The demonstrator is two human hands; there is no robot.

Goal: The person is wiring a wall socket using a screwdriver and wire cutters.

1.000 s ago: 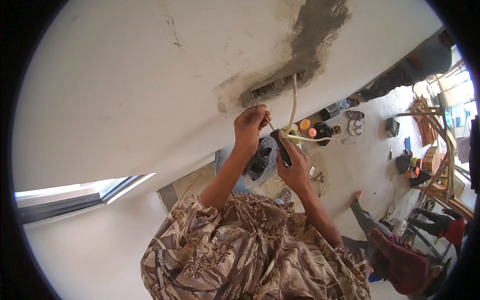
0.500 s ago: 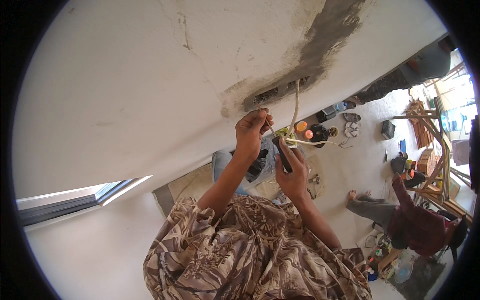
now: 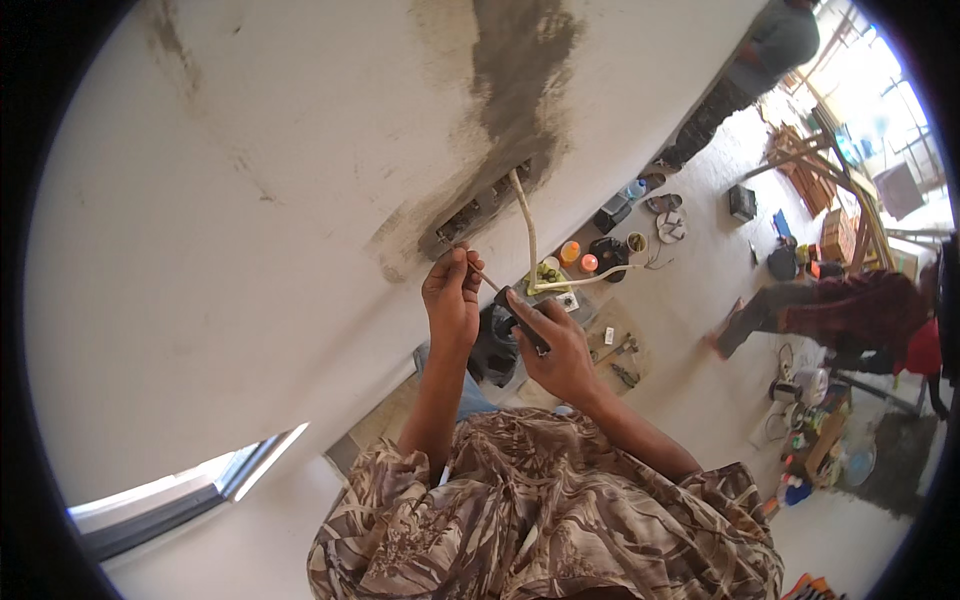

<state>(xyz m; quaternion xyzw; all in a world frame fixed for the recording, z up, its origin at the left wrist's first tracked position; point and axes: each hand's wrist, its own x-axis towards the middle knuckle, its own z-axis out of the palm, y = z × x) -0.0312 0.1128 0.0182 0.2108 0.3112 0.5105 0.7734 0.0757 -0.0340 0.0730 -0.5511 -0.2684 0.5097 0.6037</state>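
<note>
My left hand is up against the white wall, thumb and fingers pinched round the thin shaft of a screwdriver near its tip. Any screw there is too small to make out. The screwdriver's black handle lies in my right hand, its fingers wrapped round it and the index finger stretched along it. Just above the tip is a recessed electrical box set in grey patched plaster. Out of the recess hangs a white cable, bent to the right, with bare wire ends splayed.
Below are a black plastic bag, orange-topped containers, sandals and tools on the floor. At right a person in dark red bends over; another person stands farther off. Wooden framing stands behind. A window is at lower left.
The view has shifted, so the wall recess and both hands appear farther left. My grip on the screwdriver stays the same. The person in dark red has changed posture.
</note>
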